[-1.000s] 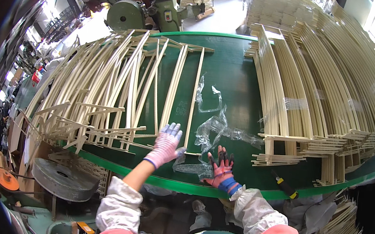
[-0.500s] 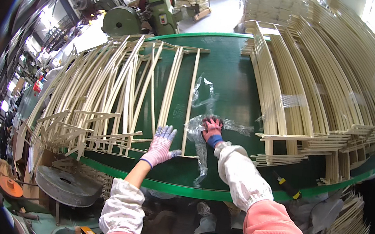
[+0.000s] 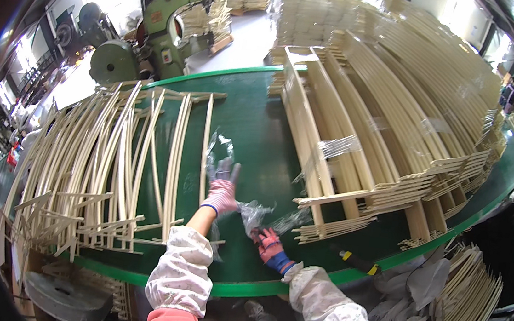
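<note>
My left hand [image 3: 221,192], in a striped pink-and-white glove with grey fingertips, is open with its fingers stretched away from me. It lies over the clear plastic film [image 3: 254,215], close to a lone pale wooden strip [image 3: 206,145]. My right hand [image 3: 271,249], in a red glove with dark fingertips and a blue cuff, is closed at the near end of the bunched film; its fingertips are partly hidden. The film lies crumpled on the green table [image 3: 238,266], with pieces trailing away from me and to the right.
Many pale wooden frames [image 3: 98,161] lean in a loose row on the left. Large stacked frames [image 3: 360,140], partly bound with clear film, fill the right. A black-and-yellow tool [image 3: 359,263] lies near the table's front edge. Green machines [image 3: 165,23] stand beyond the table.
My view has shifted to the right. Against the table, my right hand has come nearer to me and the film has bunched up. My left hand has moved right and forward, over the film.
</note>
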The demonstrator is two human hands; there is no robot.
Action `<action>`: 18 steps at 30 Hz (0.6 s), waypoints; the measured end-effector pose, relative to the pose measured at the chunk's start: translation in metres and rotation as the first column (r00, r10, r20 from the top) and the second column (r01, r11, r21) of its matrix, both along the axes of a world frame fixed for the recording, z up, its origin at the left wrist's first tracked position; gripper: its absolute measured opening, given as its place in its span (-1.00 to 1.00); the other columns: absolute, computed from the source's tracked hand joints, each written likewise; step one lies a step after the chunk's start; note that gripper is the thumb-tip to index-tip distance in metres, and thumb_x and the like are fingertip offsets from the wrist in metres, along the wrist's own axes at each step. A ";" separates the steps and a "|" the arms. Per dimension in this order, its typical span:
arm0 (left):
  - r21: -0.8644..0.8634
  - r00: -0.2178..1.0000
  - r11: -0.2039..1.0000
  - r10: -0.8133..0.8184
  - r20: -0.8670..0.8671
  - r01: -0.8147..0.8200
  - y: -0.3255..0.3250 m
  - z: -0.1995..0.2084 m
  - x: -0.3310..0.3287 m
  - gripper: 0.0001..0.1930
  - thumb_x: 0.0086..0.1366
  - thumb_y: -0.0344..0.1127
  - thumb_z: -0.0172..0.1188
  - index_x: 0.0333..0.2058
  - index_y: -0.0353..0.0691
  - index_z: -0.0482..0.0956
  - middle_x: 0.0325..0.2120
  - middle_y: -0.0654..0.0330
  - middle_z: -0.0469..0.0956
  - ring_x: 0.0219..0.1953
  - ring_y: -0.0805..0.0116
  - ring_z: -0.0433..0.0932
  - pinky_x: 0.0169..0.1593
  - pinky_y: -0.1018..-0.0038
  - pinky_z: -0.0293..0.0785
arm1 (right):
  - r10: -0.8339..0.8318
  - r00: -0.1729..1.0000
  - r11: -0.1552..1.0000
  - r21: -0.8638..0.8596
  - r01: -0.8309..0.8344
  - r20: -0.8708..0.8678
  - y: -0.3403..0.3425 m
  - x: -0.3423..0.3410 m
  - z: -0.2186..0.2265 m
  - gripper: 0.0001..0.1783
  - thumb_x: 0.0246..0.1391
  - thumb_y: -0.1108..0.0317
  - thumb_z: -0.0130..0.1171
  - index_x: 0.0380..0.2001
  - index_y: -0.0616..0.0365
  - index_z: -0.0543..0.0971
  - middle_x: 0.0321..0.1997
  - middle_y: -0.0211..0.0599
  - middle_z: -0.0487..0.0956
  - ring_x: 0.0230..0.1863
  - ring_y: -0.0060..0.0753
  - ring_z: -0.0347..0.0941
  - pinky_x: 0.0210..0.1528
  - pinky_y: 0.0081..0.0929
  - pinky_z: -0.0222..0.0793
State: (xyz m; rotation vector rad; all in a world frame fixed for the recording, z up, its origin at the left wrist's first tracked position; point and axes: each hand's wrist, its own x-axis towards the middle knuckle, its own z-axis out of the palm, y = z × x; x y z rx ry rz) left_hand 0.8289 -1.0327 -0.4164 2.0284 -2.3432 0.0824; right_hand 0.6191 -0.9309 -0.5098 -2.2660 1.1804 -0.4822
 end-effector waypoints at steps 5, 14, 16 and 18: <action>-0.029 0.871 0.999 -0.039 -0.490 0.028 -0.005 -0.027 -0.012 -0.58 -0.06 -0.13 0.26 -0.21 -0.21 0.52 -0.08 0.12 0.42 -0.01 0.13 0.34 0.06 0.27 0.27 | -0.168 0.925 0.985 0.023 0.170 0.341 -0.005 -0.006 -0.014 -0.42 -0.12 0.35 0.02 0.06 0.16 0.29 0.17 0.03 0.20 0.18 0.16 0.10 0.22 -0.12 0.06; 0.059 -0.154 0.844 -0.029 -0.988 -0.534 0.141 -0.106 -0.113 -0.80 0.17 -0.51 0.01 -0.20 -0.28 0.38 -0.33 0.18 0.45 -0.34 0.42 0.46 -0.31 0.52 0.48 | -0.385 0.660 0.882 0.467 0.059 0.645 0.035 0.017 -0.010 -0.46 -0.17 0.45 0.05 0.01 0.01 0.38 0.02 -0.16 0.39 0.01 -0.08 0.33 0.04 -0.35 0.31; 0.397 -0.681 0.870 0.102 -0.725 -0.292 0.159 -0.094 -0.101 -0.82 0.13 -0.46 0.01 -0.24 -0.24 0.42 -0.40 0.22 0.49 -0.42 0.44 0.48 -0.34 0.51 0.48 | 0.072 0.883 0.997 -0.036 -0.063 0.464 0.061 -0.011 0.006 -0.48 -0.20 0.48 0.00 -0.03 0.00 0.44 0.06 -0.21 0.37 0.02 -0.05 0.34 0.05 -0.31 0.30; 0.448 -0.432 0.802 0.269 -0.861 -0.394 0.178 -0.077 -0.106 -0.82 0.12 -0.40 0.02 -0.28 -0.28 0.48 -0.45 0.14 0.54 -0.42 0.38 0.52 -0.33 0.47 0.48 | -0.192 0.776 0.925 0.375 -0.061 0.601 0.066 -0.031 0.025 -0.45 -0.15 0.44 -0.02 0.04 0.00 0.39 0.14 -0.20 0.31 0.10 -0.08 0.27 0.09 -0.34 0.26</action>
